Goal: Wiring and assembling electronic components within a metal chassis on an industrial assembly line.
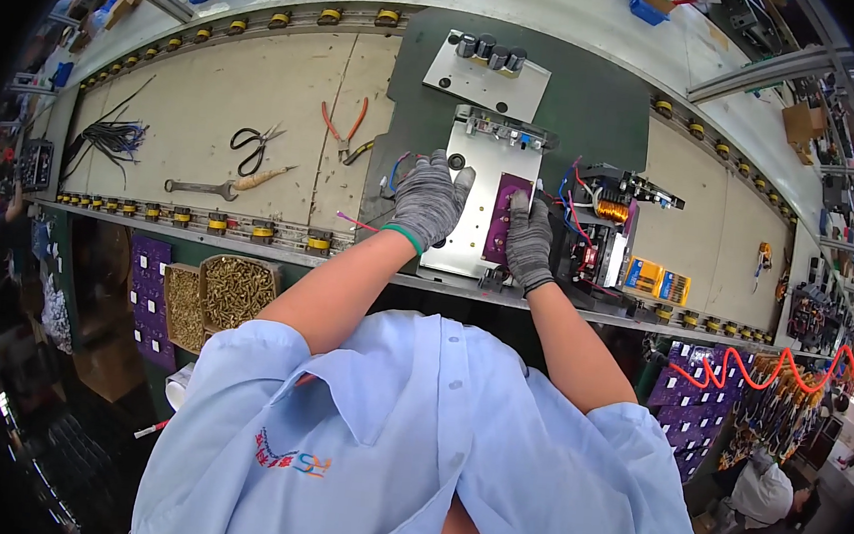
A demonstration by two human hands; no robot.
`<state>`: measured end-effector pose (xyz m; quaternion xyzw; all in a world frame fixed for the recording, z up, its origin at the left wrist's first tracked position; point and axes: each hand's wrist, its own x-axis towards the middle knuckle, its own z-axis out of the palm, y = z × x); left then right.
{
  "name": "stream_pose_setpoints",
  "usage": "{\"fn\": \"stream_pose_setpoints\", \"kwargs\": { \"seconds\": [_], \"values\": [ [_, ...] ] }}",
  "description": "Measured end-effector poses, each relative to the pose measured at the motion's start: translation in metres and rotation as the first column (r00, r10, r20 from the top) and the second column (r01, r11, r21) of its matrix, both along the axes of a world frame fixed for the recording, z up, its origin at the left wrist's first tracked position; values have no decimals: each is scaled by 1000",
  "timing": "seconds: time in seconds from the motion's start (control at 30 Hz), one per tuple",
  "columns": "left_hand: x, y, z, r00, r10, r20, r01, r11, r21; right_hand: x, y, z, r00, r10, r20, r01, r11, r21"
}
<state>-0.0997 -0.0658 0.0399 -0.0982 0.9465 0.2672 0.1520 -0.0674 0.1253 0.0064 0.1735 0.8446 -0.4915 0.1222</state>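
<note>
My left hand (428, 203), in a grey knit glove, lies along the left edge of a silver metal plate (464, 240), its fingers extended and its thumb apart. My right hand (529, 243), gloved the same way, grips the right side of a purple circuit board (500, 218) that is over the plate's right part. Its fingertips are partly hidden. Across the plate's far end runs a strip of electronic parts (503, 127). Just right of my right hand stands an assembly with a copper coil (612, 211), coloured wires and black housings.
Beyond the plate lies another plate with black capacitors (488, 66). On the left are red-handled pliers (343, 130), scissors (251, 148), a wrench (200, 189), an awl (263, 178) and a wire bundle (117, 132). Bins of brass screws (237, 290) sit below; rollers line the bench edges.
</note>
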Motion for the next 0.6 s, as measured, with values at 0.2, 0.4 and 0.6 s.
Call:
{"fn": "stream_pose_setpoints", "kwargs": {
  "seconds": [0.2, 0.4, 0.6],
  "values": [
    [8, -15, 26, 991, -129, -33, 123, 983, -137, -7, 8, -10, 998, -20, 51, 25, 996, -89],
    [74, -91, 51, 991, -94, -95, 106, 985, 136, 23, 19, 80, 963, 208, -170, -232, 963, -139],
    [123, -126, 7, 977, -143, 159, 61, 900, 431, 45, -31, 124, 458, 860, -223, -799, 509, 320]
  ]
}}
